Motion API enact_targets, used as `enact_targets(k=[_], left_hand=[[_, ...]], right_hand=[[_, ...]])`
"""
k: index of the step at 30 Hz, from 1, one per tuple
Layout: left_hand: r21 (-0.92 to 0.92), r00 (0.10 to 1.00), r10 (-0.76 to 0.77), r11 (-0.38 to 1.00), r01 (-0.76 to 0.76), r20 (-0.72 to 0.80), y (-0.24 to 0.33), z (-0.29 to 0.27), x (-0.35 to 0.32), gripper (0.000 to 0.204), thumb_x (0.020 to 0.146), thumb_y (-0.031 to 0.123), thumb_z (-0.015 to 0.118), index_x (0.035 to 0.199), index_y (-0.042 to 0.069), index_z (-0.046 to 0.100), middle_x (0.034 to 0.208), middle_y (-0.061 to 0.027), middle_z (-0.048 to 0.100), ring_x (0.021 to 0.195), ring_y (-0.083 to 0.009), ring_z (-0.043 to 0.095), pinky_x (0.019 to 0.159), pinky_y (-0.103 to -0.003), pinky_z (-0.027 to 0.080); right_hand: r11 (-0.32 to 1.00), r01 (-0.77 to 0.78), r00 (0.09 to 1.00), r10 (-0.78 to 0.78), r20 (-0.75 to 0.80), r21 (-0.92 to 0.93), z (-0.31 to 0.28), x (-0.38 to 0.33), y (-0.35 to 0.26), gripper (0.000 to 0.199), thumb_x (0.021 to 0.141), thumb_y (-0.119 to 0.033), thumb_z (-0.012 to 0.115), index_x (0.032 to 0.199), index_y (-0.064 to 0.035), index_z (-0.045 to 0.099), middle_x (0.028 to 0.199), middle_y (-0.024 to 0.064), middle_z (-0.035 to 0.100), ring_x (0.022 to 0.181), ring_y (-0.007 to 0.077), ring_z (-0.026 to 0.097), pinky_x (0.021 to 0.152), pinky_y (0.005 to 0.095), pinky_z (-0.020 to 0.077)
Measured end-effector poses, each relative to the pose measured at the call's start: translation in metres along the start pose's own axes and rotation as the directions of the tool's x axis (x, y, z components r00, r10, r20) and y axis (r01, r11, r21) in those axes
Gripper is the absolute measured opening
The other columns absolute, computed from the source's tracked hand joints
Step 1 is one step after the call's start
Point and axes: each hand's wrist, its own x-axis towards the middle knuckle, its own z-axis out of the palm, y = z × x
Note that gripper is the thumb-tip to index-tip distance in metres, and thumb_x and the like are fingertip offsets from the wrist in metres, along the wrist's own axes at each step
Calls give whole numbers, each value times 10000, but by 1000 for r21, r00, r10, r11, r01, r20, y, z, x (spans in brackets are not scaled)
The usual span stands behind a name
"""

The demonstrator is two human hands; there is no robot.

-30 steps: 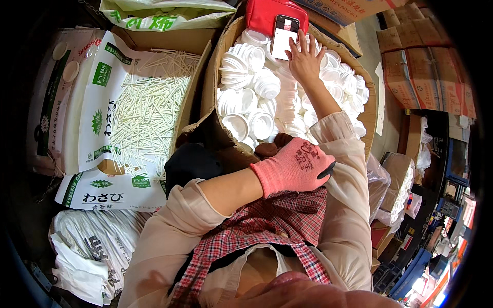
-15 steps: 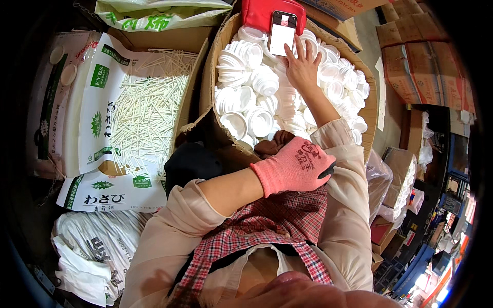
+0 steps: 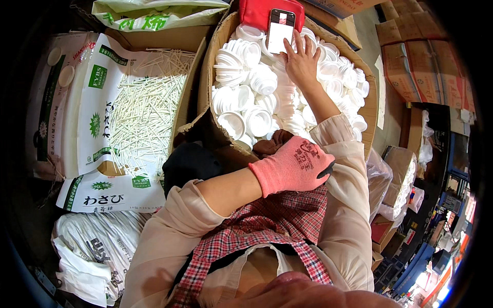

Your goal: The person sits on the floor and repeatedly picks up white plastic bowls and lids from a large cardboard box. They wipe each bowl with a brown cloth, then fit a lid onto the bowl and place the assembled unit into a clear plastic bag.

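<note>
My right hand (image 3: 302, 61), bare, reaches over a heap of white plastic cups or lids (image 3: 259, 120) with its fingers spread. Its fingertips are at the lower right edge of a phone (image 3: 281, 32) with a lit, mostly white screen. The phone leans against a red pouch (image 3: 251, 14) at the far side of the heap. My left hand (image 3: 292, 167) wears a pink glove with a dark palm side. It is crossed over to my right forearm, with the fingers curled under and mostly hidden; what they hold, if anything, does not show.
A cardboard box (image 3: 206, 95) holds the white heap. To the left, a box lined with printed white sheeting (image 3: 90, 118) holds many thin white sticks (image 3: 149, 113). A white sack (image 3: 105, 236) lies at the lower left. Stacked cartons (image 3: 429, 72) stand at the right.
The view has shifted very slightly. My right hand stays by the phone with its fingers a little shifted; the gloved left hand has barely moved.
</note>
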Motion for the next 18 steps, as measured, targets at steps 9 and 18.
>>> enact_targets(k=[9, 18], left_hand=[[53, 993, 37, 998, -31, -115, 0, 0, -6, 238, 796, 304, 637, 899, 97, 582, 687, -94, 624, 657, -281, 635, 590, -383, 462], [15, 997, 39, 999, -38, -72, -1, 13, 1, 235, 792, 288, 635, 898, 82, 591, 697, -92, 629, 691, -275, 644, 610, -379, 480]], right_hand=[[992, 50, 994, -61, 88, 118, -50, -38, -4, 490, 864, -258, 623, 1328, -163, 498, 1461, 70, 343, 1319, 334, 327, 1001, 604, 303], [818, 70, 981, -161, 111, 570, -79, -70, -32, 695, 776, -234, 719, 1392, -133, 414, 1390, 176, 406, 1232, 375, 428, 982, 460, 406]])
